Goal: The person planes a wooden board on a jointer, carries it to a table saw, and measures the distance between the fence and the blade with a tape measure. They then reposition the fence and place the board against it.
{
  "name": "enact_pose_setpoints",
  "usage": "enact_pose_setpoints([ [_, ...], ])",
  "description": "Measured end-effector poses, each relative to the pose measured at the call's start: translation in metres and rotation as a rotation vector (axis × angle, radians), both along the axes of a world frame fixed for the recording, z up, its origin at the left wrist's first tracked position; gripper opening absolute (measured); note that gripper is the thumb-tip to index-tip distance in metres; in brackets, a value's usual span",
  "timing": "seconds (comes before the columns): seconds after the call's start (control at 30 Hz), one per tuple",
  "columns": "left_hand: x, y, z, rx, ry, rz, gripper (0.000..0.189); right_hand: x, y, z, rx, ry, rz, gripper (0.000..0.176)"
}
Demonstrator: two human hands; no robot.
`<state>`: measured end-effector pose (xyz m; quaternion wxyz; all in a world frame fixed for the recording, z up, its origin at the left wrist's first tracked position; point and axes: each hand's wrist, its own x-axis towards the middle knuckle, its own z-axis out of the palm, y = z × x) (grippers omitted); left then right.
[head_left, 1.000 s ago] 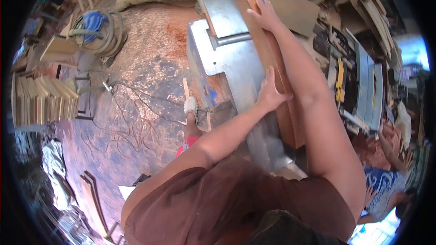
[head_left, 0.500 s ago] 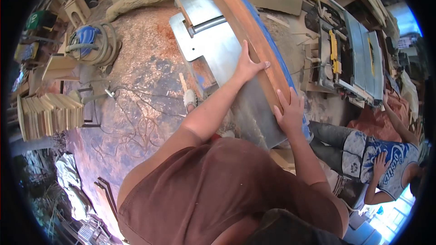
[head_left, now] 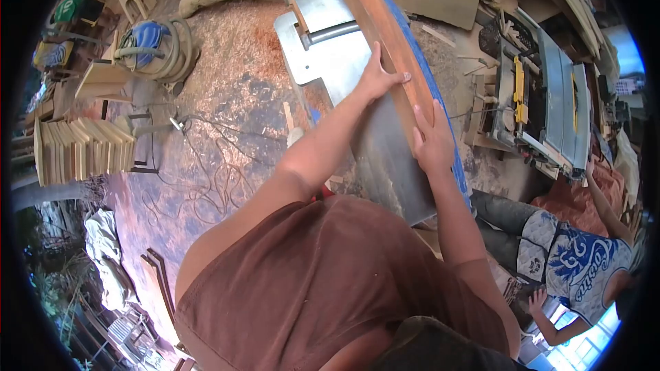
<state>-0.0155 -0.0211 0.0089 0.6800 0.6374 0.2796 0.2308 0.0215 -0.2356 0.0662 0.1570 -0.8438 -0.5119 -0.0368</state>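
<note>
A long reddish-brown wooden board (head_left: 371,7) stands on edge on the steel machine table (head_left: 337,62), against a blue fence (head_left: 440,117) on its right. My left hand (head_left: 380,80) presses flat on the board's side, fingers spread. My right hand (head_left: 432,141) presses on the same board nearer to me, at its near end. Both arms reach out over my brown shirt. A steel bar (head_left: 333,32) crosses the table just beyond my left hand.
Another person in a blue patterned shirt (head_left: 584,261) sits low at the right. A table saw (head_left: 543,96) stands behind the fence. On the sawdust floor lie cables (head_left: 206,185), a blue hose coil (head_left: 148,48) and stacked wood panels (head_left: 82,151).
One second ago my right hand was far up the board and my left hand nearer me. Now the left hand leads and the right hand presses near the board's near end.
</note>
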Motion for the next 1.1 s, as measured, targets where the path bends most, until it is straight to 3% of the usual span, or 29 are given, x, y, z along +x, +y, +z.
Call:
enact_pose_setpoints([
  [0.2, 0.011, 0.028, -0.003, -0.080, -0.043, 0.037, 0.115, 0.010, 0.038, -0.005, 0.015, -0.051, 0.011, 0.055],
  [0.27, 0.021, 0.030, -0.027, -0.083, -0.158, 0.129, 0.095, 0.012, 0.051, -0.006, 0.032, -0.056, 0.001, 0.055],
  [0.4, 0.017, 0.022, -0.023, -0.182, -0.104, 0.101, 0.082, 0.019, 0.074, -0.007, 0.040, -0.072, 0.021, 0.055],
  [0.67, 0.000, -0.023, -0.040, -0.333, -0.094, -0.016, 0.071, 0.031, 0.124, -0.019, 0.029, -0.029, -0.052, 0.052],
  [0.77, -0.030, -0.028, 0.007, -0.361, -0.126, -0.143, 0.065, 0.038, 0.139, -0.017, -0.012, -0.060, -0.030, 0.052],
  [0.87, -0.040, -0.034, 0.010, -0.420, -0.074, -0.079, 0.062, 0.043, 0.160, -0.019, -0.006, -0.085, -0.020, 0.053],
  [0.97, -0.048, -0.035, -0.012, -0.418, -0.062, -0.237, 0.074, 0.046, 0.181, -0.018, 0.011, -0.090, -0.029, 0.054],
  [1.1, -0.070, -0.046, -0.019, -0.378, 0.048, -0.247, 0.070, 0.058, 0.209, -0.026, 0.052, -0.108, 0.020, 0.054],
])
